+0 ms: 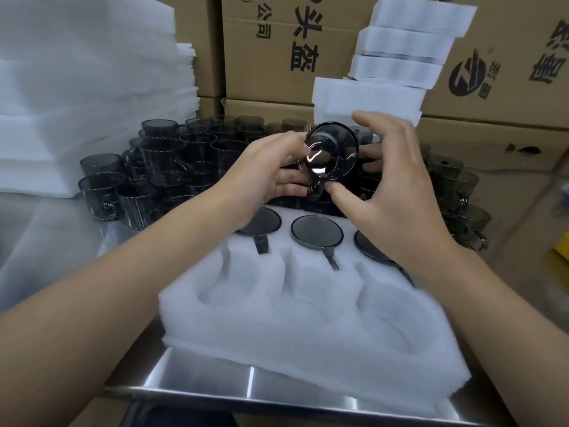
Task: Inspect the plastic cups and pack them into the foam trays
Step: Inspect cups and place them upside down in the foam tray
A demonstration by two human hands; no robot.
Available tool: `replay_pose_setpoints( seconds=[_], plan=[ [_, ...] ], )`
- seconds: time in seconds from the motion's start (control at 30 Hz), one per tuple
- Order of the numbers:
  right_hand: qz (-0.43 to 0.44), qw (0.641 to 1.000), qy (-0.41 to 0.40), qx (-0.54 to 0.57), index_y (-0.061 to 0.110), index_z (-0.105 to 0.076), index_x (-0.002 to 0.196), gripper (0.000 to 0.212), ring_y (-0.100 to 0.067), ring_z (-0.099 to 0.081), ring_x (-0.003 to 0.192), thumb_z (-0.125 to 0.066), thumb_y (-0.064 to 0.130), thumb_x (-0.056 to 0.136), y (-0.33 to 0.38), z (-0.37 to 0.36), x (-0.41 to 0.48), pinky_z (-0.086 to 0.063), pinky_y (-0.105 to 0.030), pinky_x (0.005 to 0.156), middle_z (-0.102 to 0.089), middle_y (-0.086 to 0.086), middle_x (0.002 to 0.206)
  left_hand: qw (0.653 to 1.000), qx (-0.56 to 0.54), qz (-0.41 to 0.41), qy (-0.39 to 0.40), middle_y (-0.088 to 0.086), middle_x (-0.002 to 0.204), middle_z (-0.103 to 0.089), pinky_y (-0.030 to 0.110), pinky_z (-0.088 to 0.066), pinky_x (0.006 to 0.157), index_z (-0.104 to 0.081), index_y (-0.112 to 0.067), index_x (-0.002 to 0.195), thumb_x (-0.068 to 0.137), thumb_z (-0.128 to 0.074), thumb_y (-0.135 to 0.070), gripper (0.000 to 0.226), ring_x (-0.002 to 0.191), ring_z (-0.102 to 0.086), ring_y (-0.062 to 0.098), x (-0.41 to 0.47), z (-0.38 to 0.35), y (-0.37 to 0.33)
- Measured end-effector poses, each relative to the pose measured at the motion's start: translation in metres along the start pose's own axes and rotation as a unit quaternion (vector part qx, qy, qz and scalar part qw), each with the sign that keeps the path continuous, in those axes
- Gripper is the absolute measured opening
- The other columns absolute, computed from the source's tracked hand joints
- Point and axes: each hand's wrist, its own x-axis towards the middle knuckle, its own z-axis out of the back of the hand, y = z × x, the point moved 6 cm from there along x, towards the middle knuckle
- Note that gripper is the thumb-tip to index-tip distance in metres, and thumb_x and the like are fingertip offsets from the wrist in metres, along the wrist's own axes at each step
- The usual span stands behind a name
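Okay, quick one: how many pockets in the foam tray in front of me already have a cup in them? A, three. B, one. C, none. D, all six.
A: the tray's far row holds three cups, and the three near pockets hold nothing.

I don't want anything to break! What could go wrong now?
The cup is held up by the left hand and right hand; a slip could drop it onto the packed cups in the foam tray. The uneven foam stack behind might topple onto the loose cups.
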Motion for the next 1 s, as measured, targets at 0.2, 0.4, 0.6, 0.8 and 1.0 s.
replay_pose_setpoints(
  seconds=[0.2,0.4,0.6,0.8,1.0],
  plan=[
    [0.001,1.000,0.027,-0.014,0.021,-0.041,0.137,0.068,0.002,-0.042,0.102,-0.069,0.019,0.075,0.0000,-0.0051,-0.0017,-0.032,-0.003,0.092,-0.037,0.013,0.119,0.999,-0.004,0.014,0.046,0.013,0.112,-0.064,0.035,-0.048,0.079,-0.057,-0.006,0.121,0.061,-0.041,-0.016,0.064,0.088,-0.061,0.029,0.0002,-0.0033,0.0036],
    [0.013,0.999,0.028,-0.017,0.017,-0.046,0.135,0.064,-0.010,-0.044,0.116,-0.071,0.015,0.076,0.0021,-0.0036,-0.0008,-0.035,-0.018,0.101,-0.040,0.010,0.121,0.996,-0.049,0.011,0.072,0.009,0.104,-0.062,0.032,-0.055,0.072,-0.059,-0.009,0.101,0.063,-0.040,-0.015,0.043,0.089,-0.061,0.022,-0.0013,-0.0068,0.0037],
    [0.005,0.999,0.035,-0.010,0.020,-0.046,0.136,0.064,-0.011,-0.045,0.116,-0.066,0.022,0.075,0.0045,-0.0043,-0.0012,-0.035,-0.020,0.102,-0.041,0.011,0.120,0.994,-0.091,0.012,0.056,0.007,0.102,-0.058,0.030,-0.055,0.059,-0.058,-0.002,0.098,0.064,-0.042,-0.014,0.039,0.091,-0.057,0.019,-0.0011,-0.0034,0.0059],
    [0.001,0.999,0.039,-0.007,0.021,-0.046,0.135,0.064,-0.010,-0.045,0.117,-0.067,0.021,0.075,0.0039,-0.0043,-0.0009,-0.033,-0.016,0.102,-0.041,0.013,0.120,0.994,-0.081,0.004,0.072,0.002,0.092,-0.064,0.031,-0.055,0.061,-0.064,-0.006,0.093,0.065,-0.043,-0.014,0.036,0.089,-0.058,0.017,-0.0014,-0.0041,0.0043],
    [-0.004,0.999,0.043,-0.012,0.023,-0.045,0.135,0.065,-0.009,-0.043,0.118,-0.067,0.028,0.075,0.0040,-0.0051,-0.0009,-0.035,-0.018,0.101,-0.040,0.014,0.121,0.995,-0.077,0.007,0.061,0.003,0.086,-0.063,0.028,-0.054,0.058,-0.065,-0.004,0.096,0.065,-0.046,-0.016,0.039,0.079,-0.059,0.014,-0.0003,-0.0029,0.0066]
  ],
)
